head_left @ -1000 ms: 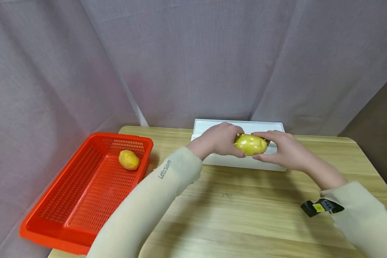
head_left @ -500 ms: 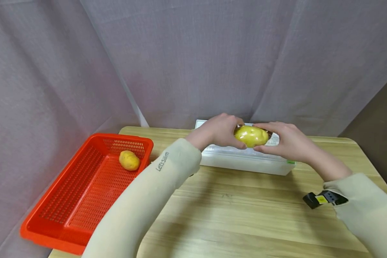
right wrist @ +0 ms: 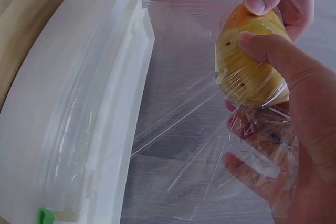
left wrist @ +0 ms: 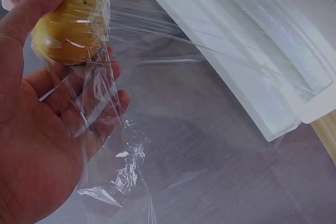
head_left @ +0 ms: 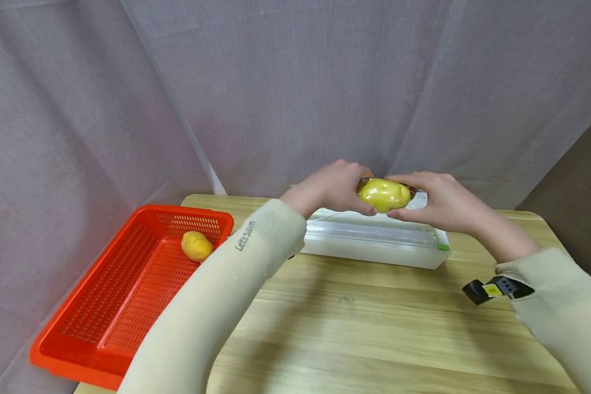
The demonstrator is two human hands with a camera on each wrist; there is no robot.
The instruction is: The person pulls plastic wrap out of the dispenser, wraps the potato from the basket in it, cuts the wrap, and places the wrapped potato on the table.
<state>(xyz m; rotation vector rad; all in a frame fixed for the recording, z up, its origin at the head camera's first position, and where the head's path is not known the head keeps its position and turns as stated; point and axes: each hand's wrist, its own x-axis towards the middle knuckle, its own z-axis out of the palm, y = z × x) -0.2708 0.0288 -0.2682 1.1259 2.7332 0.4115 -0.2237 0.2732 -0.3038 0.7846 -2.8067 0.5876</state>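
Observation:
Both hands hold a yellow potato [head_left: 384, 195] wrapped in clear cling film, raised over the back of the table. My left hand [head_left: 336, 189] grips its left end, thumb on the near side. From the other end my right hand [head_left: 443, 201] grips it, thumb likewise in front. Loose, crinkled cling film [left wrist: 126, 166] hangs from the potato past the fingers. In both wrist views stretched strands of film run from the potato to a white cling film dispenser [head_left: 374, 249] with its lid up, partly hidden behind the hands in the head view.
A red plastic basket [head_left: 123, 295] stands at the left of the wooden table [head_left: 374, 328], with another potato [head_left: 197, 246] inside near its far right corner. Grey curtain [head_left: 295, 93] hangs just behind the table's back edge. The left forearm passes over the basket's right side.
Both hands have moved up and away with the wrapped potato. The dispenser has shifted slightly to the right, and more of its top now shows. The basket and its potato have stayed put.

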